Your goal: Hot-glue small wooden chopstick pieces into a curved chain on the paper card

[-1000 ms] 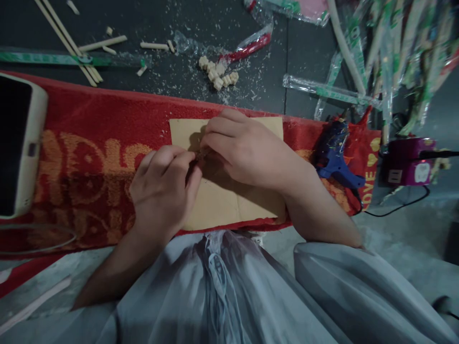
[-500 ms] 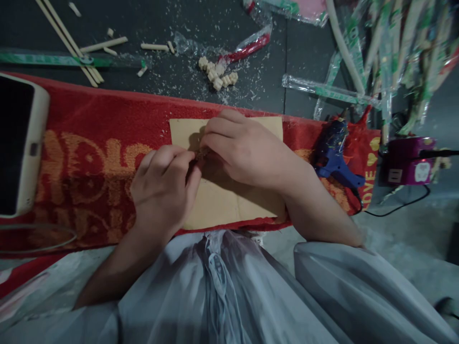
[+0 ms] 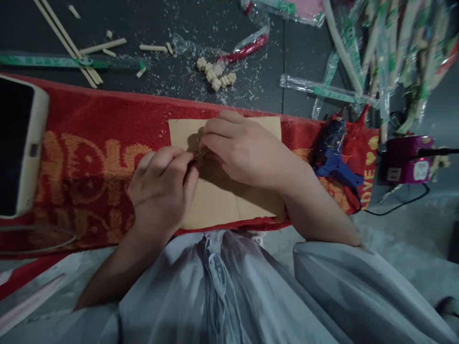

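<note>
My left hand (image 3: 161,188) and my right hand (image 3: 244,150) meet over a tan cardboard sheet (image 3: 222,200) that lies on a red towel (image 3: 89,143). Both hands have curled fingers pinched together around something small and brownish (image 3: 200,154) where the fingertips touch. The fingers hide most of it, so I cannot make out what it is. A little heap of short pale wooden bits (image 3: 216,76) sits on the dark floor beyond the towel.
A blue glue gun (image 3: 335,153) rests on the towel's right end, beside a purple power block (image 3: 409,165) with a cord. A phone (image 3: 17,143) lies at the left. Chopsticks (image 3: 68,43), cut sticks, plastic wrappers (image 3: 322,91) and wood dust litter the floor beyond.
</note>
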`<state>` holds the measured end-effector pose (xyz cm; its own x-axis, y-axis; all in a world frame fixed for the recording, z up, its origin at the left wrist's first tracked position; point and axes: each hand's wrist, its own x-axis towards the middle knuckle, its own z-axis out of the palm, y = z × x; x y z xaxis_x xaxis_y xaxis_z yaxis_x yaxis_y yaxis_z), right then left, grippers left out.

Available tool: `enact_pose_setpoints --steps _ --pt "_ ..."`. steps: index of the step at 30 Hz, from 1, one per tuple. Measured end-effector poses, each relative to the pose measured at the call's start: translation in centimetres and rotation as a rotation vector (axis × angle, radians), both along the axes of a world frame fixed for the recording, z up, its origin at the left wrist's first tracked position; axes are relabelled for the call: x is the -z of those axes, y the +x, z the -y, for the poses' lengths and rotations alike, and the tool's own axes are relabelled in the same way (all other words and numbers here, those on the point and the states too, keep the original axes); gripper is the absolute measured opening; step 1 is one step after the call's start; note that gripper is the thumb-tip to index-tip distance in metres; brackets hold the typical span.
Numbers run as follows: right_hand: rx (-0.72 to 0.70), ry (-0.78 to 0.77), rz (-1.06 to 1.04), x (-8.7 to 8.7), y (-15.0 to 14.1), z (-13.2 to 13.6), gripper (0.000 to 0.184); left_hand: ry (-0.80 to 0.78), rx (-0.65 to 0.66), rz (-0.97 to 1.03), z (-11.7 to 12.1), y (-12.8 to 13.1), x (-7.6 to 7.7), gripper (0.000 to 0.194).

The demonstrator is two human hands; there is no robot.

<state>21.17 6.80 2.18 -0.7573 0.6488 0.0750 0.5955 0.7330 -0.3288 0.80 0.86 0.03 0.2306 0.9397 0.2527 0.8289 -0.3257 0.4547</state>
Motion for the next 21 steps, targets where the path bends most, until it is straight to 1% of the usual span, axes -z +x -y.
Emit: enact_pose_setpoints --steps 3,6,11,15,18,21 --pt "-0.003 -0.012 0.004 -0.12 -0.14 0.04 0.044 0.022 0.005 -0.012 -0.03 -0.09 0.12 0.013" --pt "-0.028 0.027 0.012 -0.07 -0.22 0.02 0.043 0.07 0.026 0.008 0.05 -0.19 0.33 0.013" --pt "-0.051 0.089 0.014 0.1 -0.19 0.0 0.042 -0.011 0.027 0.081 0.06 -0.2 0.55 0.015" --pt "-0.044 0.081 0.031 0.07 -0.16 0.02 0.039 0.009 0.012 0.009 -0.16 -0.07 0.24 0.016" --pt "-0.009 0.041 0.042 0.05 -0.25 0.1 0.042 -0.051 -0.015 -0.036 -0.25 0.08 -0.18 0.019" --pt "0.063 -0.005 0.014 0.15 -0.36 0.23 0.044 -0.07 -0.033 -0.018 -0.17 0.1 -0.38 0.018"
